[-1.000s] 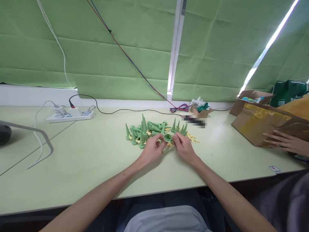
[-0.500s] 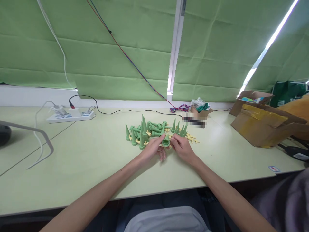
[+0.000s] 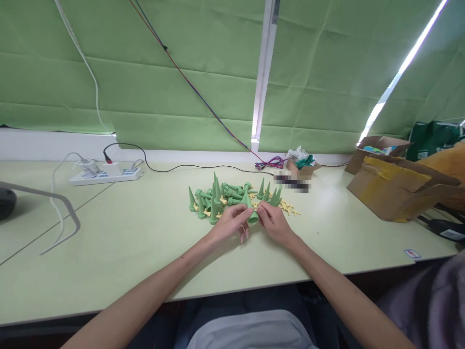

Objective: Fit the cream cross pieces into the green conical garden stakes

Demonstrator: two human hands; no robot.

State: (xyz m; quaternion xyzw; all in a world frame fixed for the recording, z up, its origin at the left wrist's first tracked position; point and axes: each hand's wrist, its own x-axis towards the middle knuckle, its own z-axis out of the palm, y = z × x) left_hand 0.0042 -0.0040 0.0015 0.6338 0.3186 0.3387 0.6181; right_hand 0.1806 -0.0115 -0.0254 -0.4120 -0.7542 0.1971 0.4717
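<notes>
Both hands meet at the centre of the frame, pinched together on one green cone point(image 3: 251, 212). The left hand point(image 3: 229, 224) closes thumb and fingers on the cone from the left; the right hand point(image 3: 274, 224) grips it from the right, fingertips near the wide open end. The cone sits between the two hands, just above the tabletop point(image 3: 127, 242), its long axis tilted: tip up and a little left, wide end down and right, toward the right hand. Both hands are on it, so neither is clearly nearer; whether something small and yellow is held with it cannot be told. Just beyond the hands, up the frame, lies a pile of cones point(image 3: 214, 196), some upright, some lying flat, mixed with small yellow pieces point(image 3: 288, 208) scattered to the right of the pile. Farther back, a small box with crinkled plastic point(image 3: 301, 160) sits near coiled wires point(image 3: 269, 163). At upper left a power strip point(image 3: 107, 173) with white and black cables rests by the wall. At right a cardboard box point(image 3: 395, 191) lies on the tabletop, another behind it. A green blind point(image 3: 163, 87) fills the top of the frame. A second person's sleeve point(image 3: 436, 305) shows at lower right.
</notes>
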